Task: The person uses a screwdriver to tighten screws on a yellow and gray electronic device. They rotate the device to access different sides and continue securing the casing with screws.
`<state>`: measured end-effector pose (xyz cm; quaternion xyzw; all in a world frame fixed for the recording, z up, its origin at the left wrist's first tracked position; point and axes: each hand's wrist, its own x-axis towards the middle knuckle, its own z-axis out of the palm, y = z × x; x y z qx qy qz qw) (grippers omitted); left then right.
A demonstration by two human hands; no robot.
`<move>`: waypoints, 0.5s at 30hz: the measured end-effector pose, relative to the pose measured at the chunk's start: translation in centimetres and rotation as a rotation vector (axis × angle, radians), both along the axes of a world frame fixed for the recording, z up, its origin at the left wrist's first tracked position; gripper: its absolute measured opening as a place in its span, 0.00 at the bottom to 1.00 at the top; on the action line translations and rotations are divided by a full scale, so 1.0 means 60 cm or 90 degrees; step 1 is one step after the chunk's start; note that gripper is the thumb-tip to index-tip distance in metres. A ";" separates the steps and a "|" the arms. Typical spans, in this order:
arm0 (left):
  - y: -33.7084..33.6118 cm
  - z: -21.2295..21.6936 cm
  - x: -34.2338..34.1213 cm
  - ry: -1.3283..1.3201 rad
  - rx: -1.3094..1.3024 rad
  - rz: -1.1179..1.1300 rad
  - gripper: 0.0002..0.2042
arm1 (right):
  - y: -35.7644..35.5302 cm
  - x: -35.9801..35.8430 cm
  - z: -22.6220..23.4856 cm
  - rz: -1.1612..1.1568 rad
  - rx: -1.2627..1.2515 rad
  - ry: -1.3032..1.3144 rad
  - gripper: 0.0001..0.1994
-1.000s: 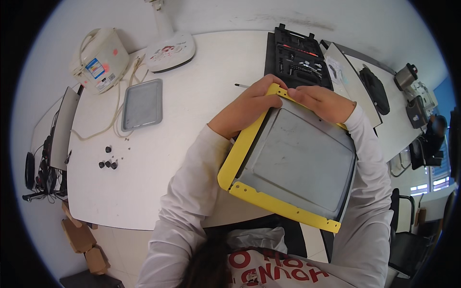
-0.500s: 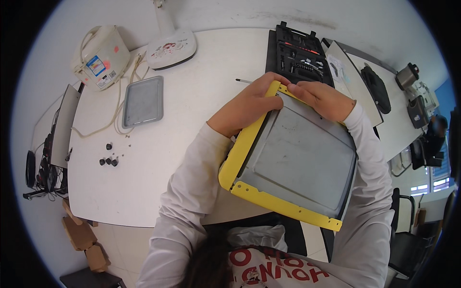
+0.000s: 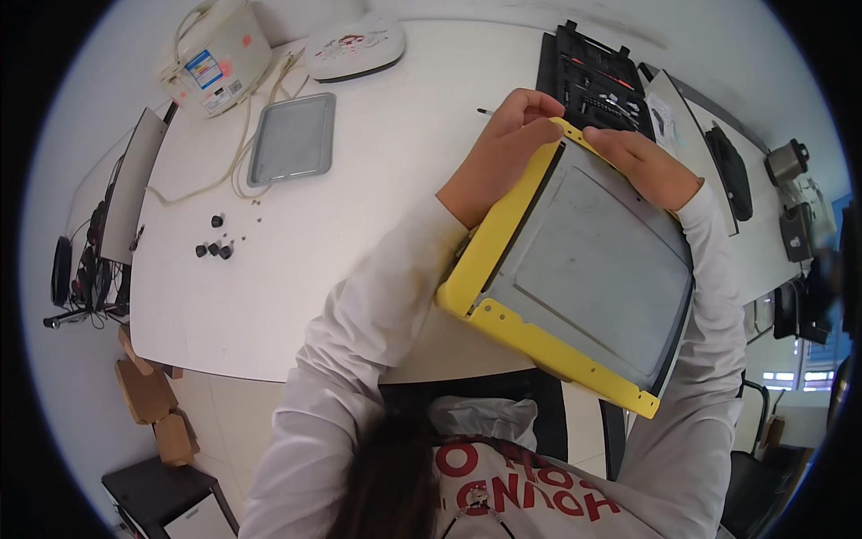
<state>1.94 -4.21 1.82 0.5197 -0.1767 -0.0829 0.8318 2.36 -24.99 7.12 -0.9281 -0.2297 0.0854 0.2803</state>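
A box-shaped appliance housing with a yellow frame (image 3: 503, 220) and a grey metal panel (image 3: 602, 260) is tilted in front of me, its near corner past the table's front edge. My left hand (image 3: 510, 148) is closed on the far left corner, its thumb along the yellow rim and its other fingers partly hidden behind. Along the far edge, my right hand (image 3: 648, 169) also grips the housing, thumb near the corner and fingers mostly out of sight. A screwdriver tip (image 3: 485, 111) shows on the table just beyond my left hand.
To the left lie a grey tray (image 3: 292, 139), several black knobs (image 3: 214, 249) and tiny loose parts. Farther back stand a white rice cooker (image 3: 220, 63) with a pale cord and a white appliance base (image 3: 355, 49). An open black tool case (image 3: 602, 85) lies at the back right.
The whole scene has shifted as my head moved. My left thumb has slid off the grey panel onto the yellow rim at the corner. Both hands still hold the housing.
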 end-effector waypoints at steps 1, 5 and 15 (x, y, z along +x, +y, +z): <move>0.003 -0.001 0.000 0.003 -0.015 0.010 0.10 | 0.002 -0.002 -0.001 0.010 0.027 -0.006 0.29; 0.027 0.005 -0.007 -0.145 0.136 0.180 0.07 | 0.008 0.003 0.012 -0.039 -0.007 0.088 0.29; 0.115 -0.026 -0.142 -0.240 0.097 -0.116 0.40 | 0.012 -0.011 0.019 -0.060 -0.024 0.044 0.30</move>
